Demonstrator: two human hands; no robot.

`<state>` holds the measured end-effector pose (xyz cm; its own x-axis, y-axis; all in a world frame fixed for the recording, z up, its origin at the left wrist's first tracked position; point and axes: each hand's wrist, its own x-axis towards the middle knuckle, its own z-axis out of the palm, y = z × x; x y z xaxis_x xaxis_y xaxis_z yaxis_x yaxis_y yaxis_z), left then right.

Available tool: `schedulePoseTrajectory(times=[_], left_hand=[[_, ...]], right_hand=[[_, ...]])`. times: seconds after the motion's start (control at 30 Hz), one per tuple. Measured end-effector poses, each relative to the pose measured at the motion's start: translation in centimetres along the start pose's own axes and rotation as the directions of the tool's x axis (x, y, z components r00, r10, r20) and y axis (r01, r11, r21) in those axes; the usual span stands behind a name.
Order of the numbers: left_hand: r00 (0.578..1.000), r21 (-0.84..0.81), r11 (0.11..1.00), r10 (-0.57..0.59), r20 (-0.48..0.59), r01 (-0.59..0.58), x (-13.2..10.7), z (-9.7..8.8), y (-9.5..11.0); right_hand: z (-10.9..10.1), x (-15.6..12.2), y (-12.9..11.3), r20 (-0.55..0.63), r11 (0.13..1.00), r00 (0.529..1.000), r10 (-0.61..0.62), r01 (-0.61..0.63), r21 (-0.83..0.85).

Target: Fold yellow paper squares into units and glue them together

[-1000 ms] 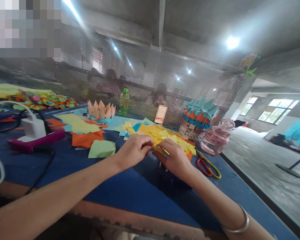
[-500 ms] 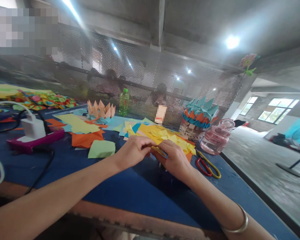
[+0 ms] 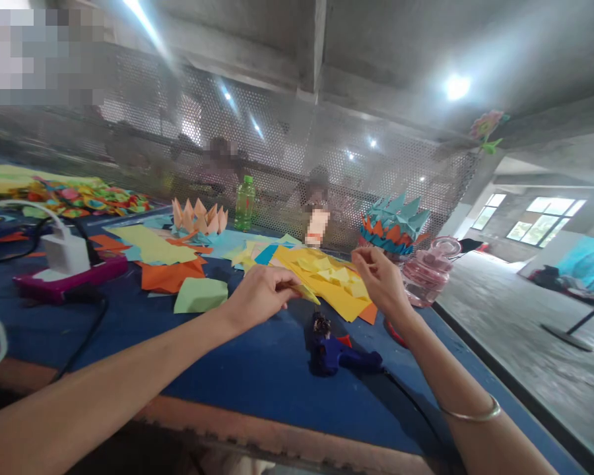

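My left hand (image 3: pixel 262 293) pinches a small folded piece of yellow paper (image 3: pixel 308 294), its point aimed to the right. Off to the right, my right hand (image 3: pixel 382 280) is raised over the right end of the yellow sheets, fingers pinched together; whether anything is between them I cannot make out. Under and between both hands lie yellow sheets (image 3: pixel 344 307) with several folded yellow pieces (image 3: pixel 327 269) on top. A dark blue glue gun (image 3: pixel 331 355) rests on the table nearer to me, its cord running right. Red-handled scissors (image 3: pixel 395 333) are mostly hidden behind my right wrist.
On the left stand a magenta power strip (image 3: pixel 69 277) with a white plug, orange paper (image 3: pixel 171 276) and a light green sheet (image 3: pixel 201 295). Farther back are a peach paper crown (image 3: pixel 200 221), a green bottle (image 3: pixel 245 203), a blue-orange paper piece (image 3: pixel 398 224) and a pink bottle (image 3: pixel 426 274).
My right hand has let go of the yellow paper and moved right and up, uncovering the glue gun and covering much of the scissors. My left hand keeps the paper in nearly the same place.
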<state>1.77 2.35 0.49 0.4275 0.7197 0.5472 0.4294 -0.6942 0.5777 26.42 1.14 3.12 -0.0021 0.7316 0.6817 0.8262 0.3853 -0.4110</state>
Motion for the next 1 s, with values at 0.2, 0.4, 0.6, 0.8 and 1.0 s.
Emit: schedulePoseTrajectory(times=[0.2, 0.4, 0.6, 0.8, 1.0], left_hand=[[0.999, 0.046, 0.998, -0.033, 0.009, 0.032, 0.1, -0.1, -0.4], [0.996, 0.007, 0.998, -0.056, 0.063, 0.056, 0.2, 0.2, -0.8], [0.99, -0.041, 0.994, -0.097, 0.102, 0.101, 0.2, 0.3, -0.8], [0.986, -0.034, 0.991, -0.123, 0.115, 0.127, -0.1, 0.2, -0.9], [0.971, -0.033, 0.979, -0.194, 0.139, 0.201, 0.0, 0.2, -0.7]], right_hand=[[-0.5, 1.1, 4.1, 0.046, 0.971, 0.988, 0.15, -0.138, -0.197], [-0.3, 0.8, 5.8, 0.26, 0.898, 0.926, 0.275, -0.15, -0.413], [-0.1, 0.3, 7.2, 0.324, 0.829, 0.858, 0.4, -0.187, -0.527], [0.3, 0.0, 7.7, 0.308, 0.807, 0.848, 0.431, -0.21, -0.552], [-0.6, 0.7, 4.2, 0.443, 0.894, 0.837, 0.321, -0.114, -0.432]])
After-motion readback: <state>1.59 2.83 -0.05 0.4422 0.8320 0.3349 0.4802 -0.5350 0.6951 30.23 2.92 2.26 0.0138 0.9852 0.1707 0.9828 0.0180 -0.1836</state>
